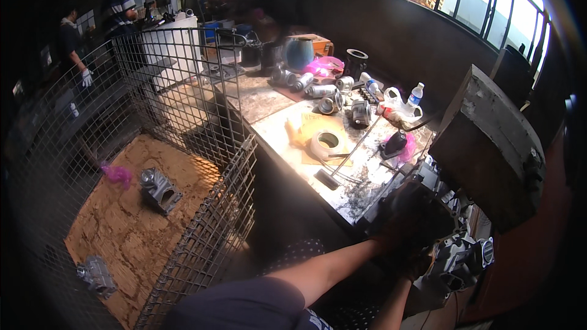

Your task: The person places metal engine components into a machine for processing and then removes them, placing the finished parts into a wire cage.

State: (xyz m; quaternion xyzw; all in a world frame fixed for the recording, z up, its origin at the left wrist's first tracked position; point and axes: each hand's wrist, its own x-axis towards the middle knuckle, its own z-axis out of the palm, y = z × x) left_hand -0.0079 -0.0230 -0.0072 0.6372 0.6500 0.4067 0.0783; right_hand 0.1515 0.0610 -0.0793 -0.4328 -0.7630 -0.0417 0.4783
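Dark sleeve: nearest of all, low down, with the bare left forearm running out of it toward the right end of the bench.
Left hand: sunk in shadow among dark machine parts; from where I stand I cannot tell whether its fingers are apart or clamped on anything.
Right hand: at the left edge of the silver housing; I cannot make out whether the fingers have closed on it.
Silver housing: a hollow metal casting with several openings and a round flange on its right, at lower right beside the right hand.
Grey slab: thick and scuffed, tilted above the casting.
Workbench: sunlit, strewn with dark grit; a roll of clear tape rests on brown cardboard.
Far side of the bench: silver cylindrical parts, a black flanged tube, a pink plastic bag, a water bottle.
Wire-mesh cage: off to the left; on its brown floorboard lie an upper grey casting and a lower grey casting, well apart.
Background: two people stand at upper left, one wearing a white glove.
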